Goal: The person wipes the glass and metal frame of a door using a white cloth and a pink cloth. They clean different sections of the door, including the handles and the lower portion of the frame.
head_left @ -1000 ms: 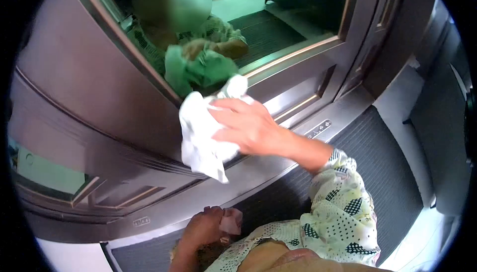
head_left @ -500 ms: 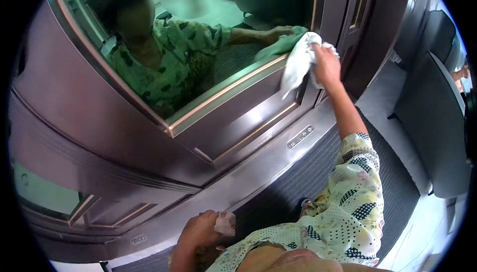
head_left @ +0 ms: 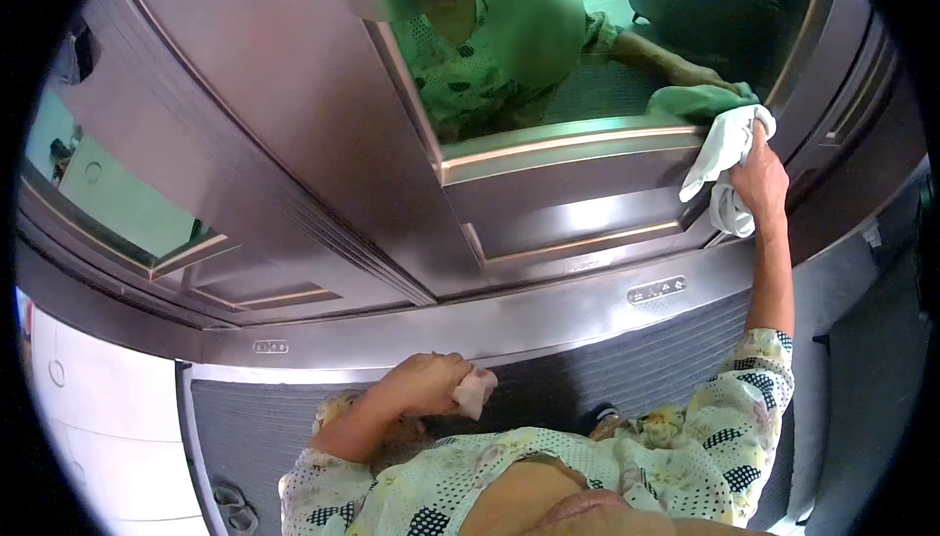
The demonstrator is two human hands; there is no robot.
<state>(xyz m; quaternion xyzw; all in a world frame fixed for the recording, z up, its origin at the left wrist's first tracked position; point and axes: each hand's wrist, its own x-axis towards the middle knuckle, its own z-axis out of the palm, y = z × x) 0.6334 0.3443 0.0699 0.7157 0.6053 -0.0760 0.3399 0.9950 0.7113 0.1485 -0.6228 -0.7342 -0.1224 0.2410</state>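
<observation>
My right hand (head_left: 760,179) is closed on a white cloth (head_left: 723,149) and presses it against the lower right corner of a greenish glass pane (head_left: 607,95) in a dark metallic door (head_left: 362,144). Part of the cloth hangs below the pane's frame. My left hand (head_left: 431,382), low and near my body, is wrapped round a small pale pinkish cloth (head_left: 475,392). The glass mirrors my patterned shirt, arm and the cloth.
A metal sill (head_left: 529,316) runs under the door, with a dark ribbed mat (head_left: 264,419) before it. Sandals (head_left: 235,509) lie at lower left, beside a white cabinet (head_left: 108,389). A grey seat (head_left: 871,370) stands on the right.
The view has turned left, so the door and both hands appear further right or higher. My right hand still holds the white cloth at the pane's corner; my left hand keeps its small cloth.
</observation>
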